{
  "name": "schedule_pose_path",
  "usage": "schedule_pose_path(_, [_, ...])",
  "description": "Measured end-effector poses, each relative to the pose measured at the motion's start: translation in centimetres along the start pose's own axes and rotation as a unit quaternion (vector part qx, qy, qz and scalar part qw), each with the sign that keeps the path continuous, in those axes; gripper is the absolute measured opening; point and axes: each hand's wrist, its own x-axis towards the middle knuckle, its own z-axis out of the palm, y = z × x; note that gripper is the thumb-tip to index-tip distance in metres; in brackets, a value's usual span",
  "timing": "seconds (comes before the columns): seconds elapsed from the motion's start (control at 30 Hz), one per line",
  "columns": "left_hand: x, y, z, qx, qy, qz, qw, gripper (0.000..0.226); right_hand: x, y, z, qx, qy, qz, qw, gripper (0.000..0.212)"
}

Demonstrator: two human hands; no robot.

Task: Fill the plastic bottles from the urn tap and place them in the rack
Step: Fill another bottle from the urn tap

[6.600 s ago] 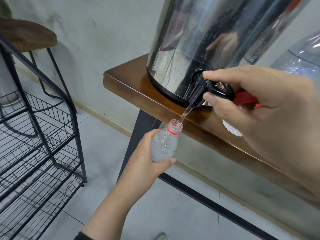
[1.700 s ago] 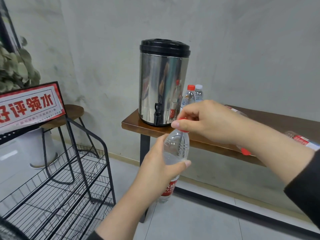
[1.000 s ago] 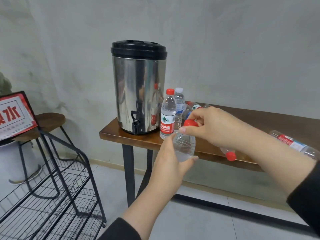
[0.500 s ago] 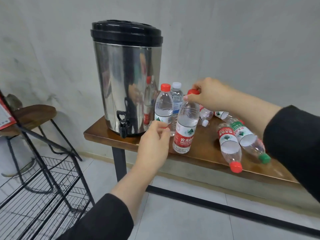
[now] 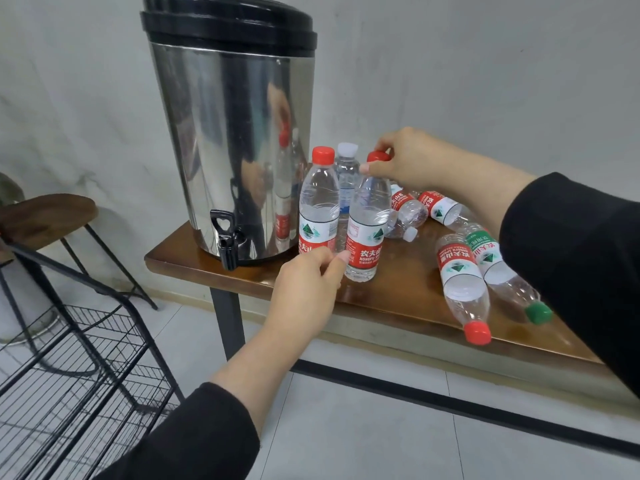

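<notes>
One urn [image 5: 230,133], three upright bottles [image 5: 367,223] beside it, four lying beyond, right hand [image 5: 405,162] pinching the nearest upright's cap [image 5: 378,156], left hand [image 5: 304,292] loose, holding nothing, rack [image 5: 79,358] below-left of urn.

A plain back room or staging corner of a small shop or drinks stall is showing here. A tall stainless-steel drinks urn with a black lid [image 5: 232,133] is standing on a narrow dark-wood bench with black metal legs [image 5: 398,299], against a bare grey plaster wall [image 5: 485,64]. Clear plastic water bottles with red labels [image 5: 460,271] are lying about (several capped). A black wire display rack [image 5: 79,368] is sitting on the pale tiled floor [image 5: 346,427], beside a round wooden stool [image 5: 45,213].
</notes>
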Motion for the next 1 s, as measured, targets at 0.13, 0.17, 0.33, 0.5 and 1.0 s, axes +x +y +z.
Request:
schedule_pose_path(0.13, [-0.1,0.8,1.0,-0.016,-0.031,-0.011,0.999,0.061,-0.7,0.5,0.3,-0.022,-0.012,-0.008,1.0,0.05])
schedule_pose_path(0.17, [-0.1,1.0,1.4,-0.019,-0.041,-0.015,0.999,0.061,-1.1,0.6,0.1,-0.025,-0.007,-0.006,1.0,0.056])
schedule_pose_path(0.33, [-0.6,1.7,3.3,-0.048,-0.077,-0.001,0.996,0.044,-5.3,3.6,-1.0,0.0,0.064,0.045,0.997,0.057])
schedule_pose_path(0.5, [-1.7,2.2,5.2,-0.02,-0.11,0.013,0.994,0.027,-13.2,8.0,2.3,-0.171,-0.133,0.167,0.962,0.057])
schedule_pose_path(1.0, [-6.8,3.3,3.6,0.101,-0.134,0.164,0.972,0.042,-17.8,8.8,1.4,-0.149,-0.166,0.216,0.951,0.042])
